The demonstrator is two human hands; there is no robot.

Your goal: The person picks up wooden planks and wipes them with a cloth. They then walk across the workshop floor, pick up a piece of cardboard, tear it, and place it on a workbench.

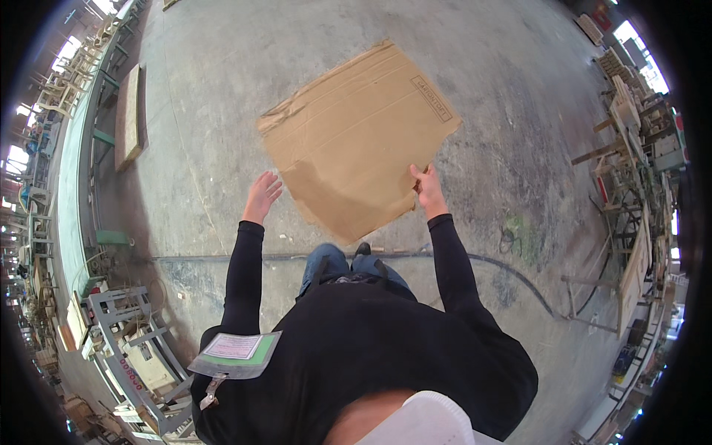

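Grey concrete floor (222, 44) spreads through a workshop, with a pale green bench (70, 193) at 9 o'clock, a plank (132, 119) at 10 and piled wood (623, 111) at 2. At 8 o'clock a grey frame (119, 360) bears a run of red characters.

Cardboard (348, 141), 1 worn brown sheet, is at 12 o'clock, in front of the person and between the 2 hands. Its edges are ragged and its lower part is creased. Towards the sheet's own 2 o'clock corner, dark capitals are printed inside a thin rectangular border.

The right hand (430, 189), at 2 o'clock, grasps the sheet's near right edge, thumb on top. The left hand (262, 194), between 9 and 10 o'clock, is unclenched and grasps nothing, its fingers just beside the left edge; whether they touch it, one cannot tell.

Between 7 and 8 o'clock, a clear-sleeved badge (237, 352) lies on the person's black top (386, 334); its pale card, backed with green, carries lines too small to read.
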